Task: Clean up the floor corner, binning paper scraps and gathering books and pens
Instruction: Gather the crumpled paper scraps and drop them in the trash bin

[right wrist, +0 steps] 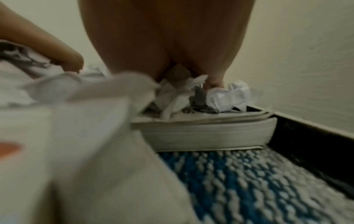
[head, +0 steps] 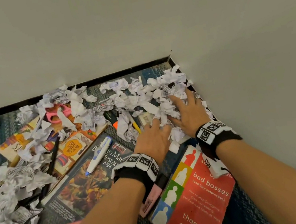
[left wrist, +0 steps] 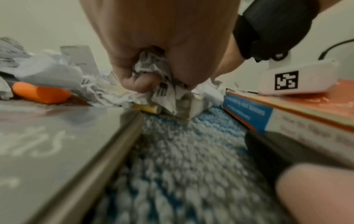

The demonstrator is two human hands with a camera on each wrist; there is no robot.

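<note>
Just beyond the red book [head: 202, 200], both our hands work the paper scraps [head: 167, 81]: left hand [head: 152, 136] clenches a wad, right hand [head: 188, 113] curls into the heap, presumably bunching one binnable load. Yellow pen [head: 136, 127], beyond the book's left, lies untouched.

My left hand [head: 152, 138] and right hand [head: 188, 113] lay sunk in the crumpled paper scraps [head: 160, 94] heaped in the carpeted corner [head: 152, 72], fingertips buried, just beyond the red paperback [head: 199, 196].
</note>
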